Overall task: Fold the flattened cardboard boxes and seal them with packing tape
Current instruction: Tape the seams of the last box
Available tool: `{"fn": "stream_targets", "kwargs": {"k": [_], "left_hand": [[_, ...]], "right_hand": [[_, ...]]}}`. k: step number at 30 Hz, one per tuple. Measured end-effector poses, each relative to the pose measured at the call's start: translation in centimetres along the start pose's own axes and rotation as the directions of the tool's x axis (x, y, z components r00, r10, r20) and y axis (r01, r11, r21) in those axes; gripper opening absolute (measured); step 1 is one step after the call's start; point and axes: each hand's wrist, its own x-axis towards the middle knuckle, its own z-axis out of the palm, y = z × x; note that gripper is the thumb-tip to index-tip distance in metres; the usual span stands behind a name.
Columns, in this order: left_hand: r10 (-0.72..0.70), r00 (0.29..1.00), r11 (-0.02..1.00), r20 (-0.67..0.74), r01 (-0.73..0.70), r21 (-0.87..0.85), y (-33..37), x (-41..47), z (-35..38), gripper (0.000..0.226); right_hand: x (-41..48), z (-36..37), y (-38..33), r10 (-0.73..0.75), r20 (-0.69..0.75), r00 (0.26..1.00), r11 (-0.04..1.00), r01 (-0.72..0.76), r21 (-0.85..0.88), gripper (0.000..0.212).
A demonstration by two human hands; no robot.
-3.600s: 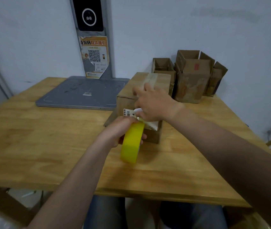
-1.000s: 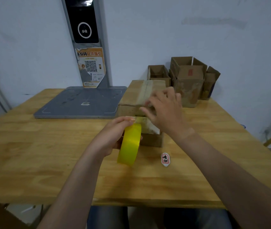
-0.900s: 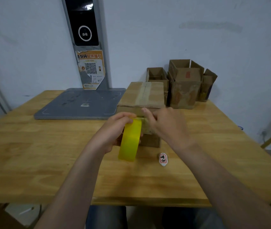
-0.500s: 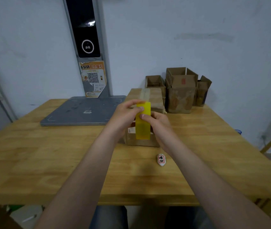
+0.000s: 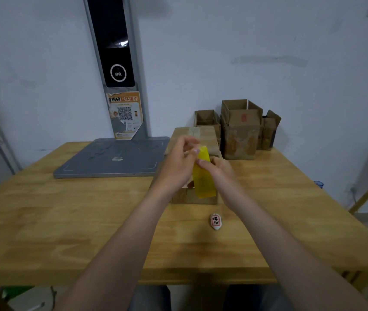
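A closed cardboard box (image 5: 210, 140) with a tape strip along its top seam stands in the middle of the wooden table (image 5: 66, 221). Both hands hold a yellow roll of packing tape (image 5: 203, 180) raised in front of the box, edge-on to me. My left hand (image 5: 178, 162) grips the roll from the left, fingers blurred at its top edge. My right hand (image 5: 217, 170) holds it from the right, thumb pressed on the tape's face. The hands and the roll hide most of the box's near side.
A small white tag with red characters (image 5: 216, 221) lies on the table in front of the box. Three open cardboard boxes (image 5: 240, 135) stand at the back right by the wall. A grey scale platform (image 5: 111, 158) with a tall post sits at the back left.
The roll has come up from beside the box's near face to in front of it, and my right hand has left the box to hold the roll. The head has tilted up.
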Motion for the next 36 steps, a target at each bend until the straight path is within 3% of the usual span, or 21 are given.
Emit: {"fn": "stream_targets", "kwargs": {"k": [2, 5, 9, 10, 13, 14, 22, 27, 30, 33, 36], "left_hand": [[-0.047, 0.998, 0.999, 0.036, 0.046, 0.015, 0.0, 0.5, 0.2, 0.023], [-0.103, 0.994, 0.994, -0.020, 0.103, -0.025, 0.4, 1.2, 0.1, 0.027], [-0.112, 0.994, 0.988, -0.020, 0.109, -0.114, 0.6, 1.0, -1.1, 0.065], [-0.131, 0.991, 0.988, -0.013, 0.129, -0.087, 0.8, 1.1, -1.5, 0.062], [-0.205, 0.978, 0.979, -0.031, 0.204, -0.017, 1.5, 1.6, -2.5, 0.015], [-0.205, 0.979, 0.979, -0.024, 0.204, -0.015, 1.5, 1.7, -2.9, 0.009], [-0.220, 0.973, 0.975, -0.067, 0.217, -0.054, 0.9, 1.1, -4.4, 0.002], [-0.353, 0.919, 0.918, -0.175, 0.304, -0.255, 0.0, 0.8, -4.9, 0.009], [-0.471, 0.840, 0.847, -0.270, 0.344, -0.405, -1.2, 1.3, -6.7, 0.018], [-0.523, 0.789, 0.807, -0.321, 0.338, -0.485, -3.1, 1.1, -7.1, 0.015], [-0.584, 0.735, 0.760, -0.346, 0.344, -0.551, -4.5, 0.6, -5.7, 0.012]], "right_hand": [[-0.7, -0.2, 0.3, -0.096, 0.064, 0.993, 0.994, 0.099, -0.043, 0.014], [-1.1, -0.3, 0.1, -0.151, 0.159, 0.976, 0.980, 0.169, -0.103, 0.028], [-1.1, -0.8, 0.0, -0.145, 0.187, 0.971, 0.969, 0.178, -0.169, 0.012], [-1.2, -0.9, -0.1, -0.142, 0.202, 0.969, 0.965, 0.181, -0.188, 0.010], [-1.2, -1.6, -0.5, -0.122, 0.248, 0.961, 0.959, 0.178, -0.220, 0.011], [-1.3, -1.9, -0.8, -0.111, 0.262, 0.959, 0.960, 0.172, -0.223, 0.013], [-1.8, -4.2, -3.1, -0.036, 0.387, 0.921, 0.889, 0.207, -0.408, 0.028], [-1.2, -7.2, -4.0, 0.006, 0.499, 0.866, 0.832, 0.272, -0.483, 0.040], [-0.8, -9.0, -3.8, -0.058, 0.452, 0.890, 0.754, 0.336, -0.565, 0.035], [0.0, -10.4, -3.2, -0.191, 0.268, 0.944, 0.626, 0.327, -0.708, 0.060], [1.2, -10.8, -3.2, -0.336, 0.165, 0.927, 0.461, 0.315, -0.830, 0.075]]}}
